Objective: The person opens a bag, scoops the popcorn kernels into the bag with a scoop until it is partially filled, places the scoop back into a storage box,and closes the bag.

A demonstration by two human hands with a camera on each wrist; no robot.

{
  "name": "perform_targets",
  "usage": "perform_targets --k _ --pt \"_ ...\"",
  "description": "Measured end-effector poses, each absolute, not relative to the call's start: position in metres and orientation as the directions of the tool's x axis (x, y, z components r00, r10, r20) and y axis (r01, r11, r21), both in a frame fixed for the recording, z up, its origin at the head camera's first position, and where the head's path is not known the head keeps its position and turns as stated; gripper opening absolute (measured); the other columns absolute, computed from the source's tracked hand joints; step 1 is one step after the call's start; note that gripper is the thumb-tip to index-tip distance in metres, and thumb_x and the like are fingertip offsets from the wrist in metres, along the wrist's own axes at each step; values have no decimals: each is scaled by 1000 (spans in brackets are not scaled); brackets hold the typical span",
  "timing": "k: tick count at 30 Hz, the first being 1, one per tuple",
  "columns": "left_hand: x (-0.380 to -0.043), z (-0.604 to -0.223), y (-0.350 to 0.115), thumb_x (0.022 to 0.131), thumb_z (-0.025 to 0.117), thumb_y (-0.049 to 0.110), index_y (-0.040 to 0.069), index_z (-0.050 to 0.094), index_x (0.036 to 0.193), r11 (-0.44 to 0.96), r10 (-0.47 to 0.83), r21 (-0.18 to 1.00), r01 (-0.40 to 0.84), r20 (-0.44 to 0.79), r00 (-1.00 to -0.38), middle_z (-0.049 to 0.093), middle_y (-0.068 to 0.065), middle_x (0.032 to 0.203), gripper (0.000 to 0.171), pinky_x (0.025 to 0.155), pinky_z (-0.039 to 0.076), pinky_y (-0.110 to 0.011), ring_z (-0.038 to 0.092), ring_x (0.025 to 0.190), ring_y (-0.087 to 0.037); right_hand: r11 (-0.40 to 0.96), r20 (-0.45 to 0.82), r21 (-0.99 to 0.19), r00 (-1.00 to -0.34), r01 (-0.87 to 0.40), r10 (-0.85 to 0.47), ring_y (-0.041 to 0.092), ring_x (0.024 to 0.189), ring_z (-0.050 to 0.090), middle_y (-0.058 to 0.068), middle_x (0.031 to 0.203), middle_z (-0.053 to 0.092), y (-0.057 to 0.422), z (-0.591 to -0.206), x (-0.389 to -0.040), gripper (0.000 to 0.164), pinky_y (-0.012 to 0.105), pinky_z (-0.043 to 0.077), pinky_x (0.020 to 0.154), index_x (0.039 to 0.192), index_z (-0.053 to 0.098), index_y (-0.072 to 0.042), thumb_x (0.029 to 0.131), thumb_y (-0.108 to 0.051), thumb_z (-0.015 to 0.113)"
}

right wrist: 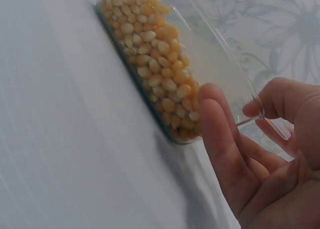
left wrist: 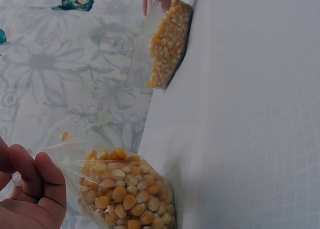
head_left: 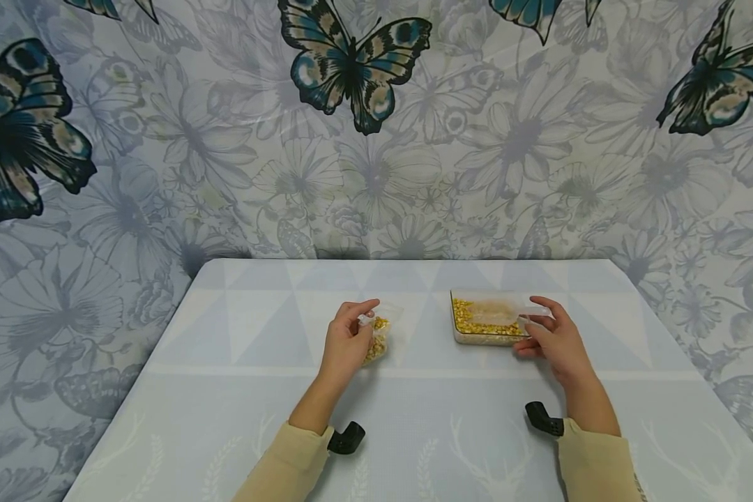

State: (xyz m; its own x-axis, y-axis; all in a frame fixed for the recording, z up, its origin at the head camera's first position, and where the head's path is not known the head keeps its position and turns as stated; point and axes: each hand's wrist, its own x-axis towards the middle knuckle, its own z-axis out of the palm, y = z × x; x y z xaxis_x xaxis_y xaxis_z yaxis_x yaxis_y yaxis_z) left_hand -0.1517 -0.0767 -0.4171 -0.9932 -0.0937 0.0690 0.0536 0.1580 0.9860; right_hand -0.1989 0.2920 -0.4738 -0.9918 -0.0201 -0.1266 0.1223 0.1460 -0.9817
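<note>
My left hand (head_left: 348, 338) pinches the gathered top of a clear plastic bag (left wrist: 125, 189). Yellow corn kernels (left wrist: 129, 201) fill its lower part, and in the head view the hand hides some of the bag. To the right stands a clear rectangular container (head_left: 486, 340) with corn kernels (right wrist: 155, 54) inside. A see-through piece that looks like a plastic scoop (head_left: 496, 312) lies over this corn, its narrow handle (head_left: 533, 312) reaching past the container's right end. My right hand (head_left: 555, 341) has its curled fingers and thumb about that handle, close against the container; their exact contact is partly hidden.
Both things are on a pale patterned tabletop (head_left: 414, 418), towards its far edge. Behind it hangs a flowered cloth with butterflies (head_left: 376, 174). Black devices (head_left: 348, 439) project from both cuffs.
</note>
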Motion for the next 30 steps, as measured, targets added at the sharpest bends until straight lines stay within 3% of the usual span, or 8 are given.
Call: perform_targets --k 3,7,13,17,20,22,27,30 --pt "-151 -417 -76 91 47 -11 3 67 127 160 -96 986 50 66 -993 57 -18 112 44 57 39 -13 44 69 -7 109 -116 -987 -992 120 44 18 64 73 -7 118 54 294 -473 -199 63 33 61 62 157 24 -16 101 -10 52" --pt "-151 -416 -76 90 47 -10 4 68 126 168 -101 985 46 64 -993 57 -17 111 44 57 39 -13 44 69 -7 96 -106 -989 -989 116 104 16 61 72 -14 109 58 295 -474 -198 65 31 61 61 158 22 -13 100 -8 51" --pt "-151 -416 -75 89 46 -11 4 68 126 175 -103 983 48 67 -992 57 -17 111 45 57 38 -13 43 69 -7 210 -110 -968 -985 136 131 12 65 72 -22 106 59 296 -472 -198 64 29 60 59 159 21 -13 102 -16 50" --pt "-150 -416 -75 89 46 -11 4 68 126 173 -103 984 47 65 -993 57 -17 111 46 56 37 -13 42 66 -7 360 -123 -916 -979 176 165 7 69 72 -2 126 64 297 -468 -197 62 29 56 55 159 21 -14 104 -28 46" --pt "-150 -415 -75 89 46 -11 5 69 126 178 -108 983 44 64 -992 57 -17 111 46 57 37 -13 42 66 -6 428 -128 -884 -978 187 163 5 70 71 20 144 52 298 -464 -195 63 31 55 54 159 21 -13 105 -32 44" --pt "-150 -415 -74 88 46 -11 4 69 126 181 -109 982 46 66 -992 57 -16 111 46 57 37 -14 41 67 -6 446 -127 -875 -979 186 159 5 68 71 27 147 46 299 -461 -194 64 31 55 54 159 21 -12 104 -34 45" --pt "-150 -416 -75 88 46 -12 4 68 127 180 -103 983 42 61 -993 57 -17 112 48 56 36 -15 40 65 -7 442 -100 -872 -960 211 260 3 62 67 24 146 46 299 -456 -194 61 29 55 53 156 30 -11 103 -34 47" --pt "-154 -423 -76 88 47 -12 6 68 127 184 -102 982 32 51 -993 57 -16 112 48 57 36 -15 40 65 -8 406 -76 -883 -924 237 374 0 59 65 10 135 55 298 -453 -194 53 24 54 54 152 39 -12 103 -31 46"
